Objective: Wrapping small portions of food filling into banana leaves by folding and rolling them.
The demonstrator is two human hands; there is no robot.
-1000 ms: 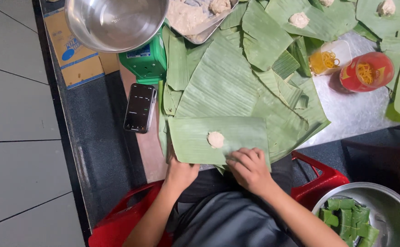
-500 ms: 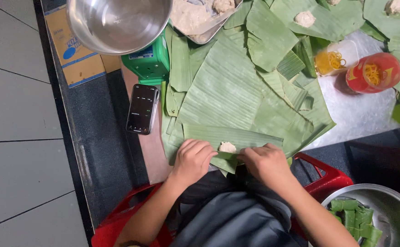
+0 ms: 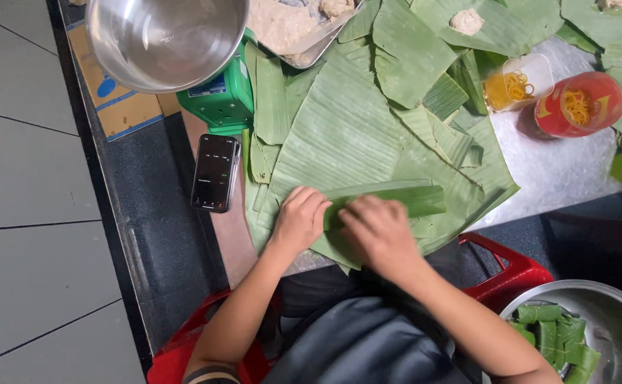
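Covering the steel worktop (image 3: 560, 171), banana leaves (image 3: 346, 135); beyond, seemingly grey floor tiles (image 3: 27, 178).

Both hands press on a rolled banana leaf (image 3: 389, 201) — left hand (image 3: 300, 219) at its near end, right hand (image 3: 375, 231) over its middle; it lies on spread leaves (image 3: 346, 128); a dark phone (image 3: 215, 173) sits just left — a steel bowl (image 3: 165, 39) beyond.
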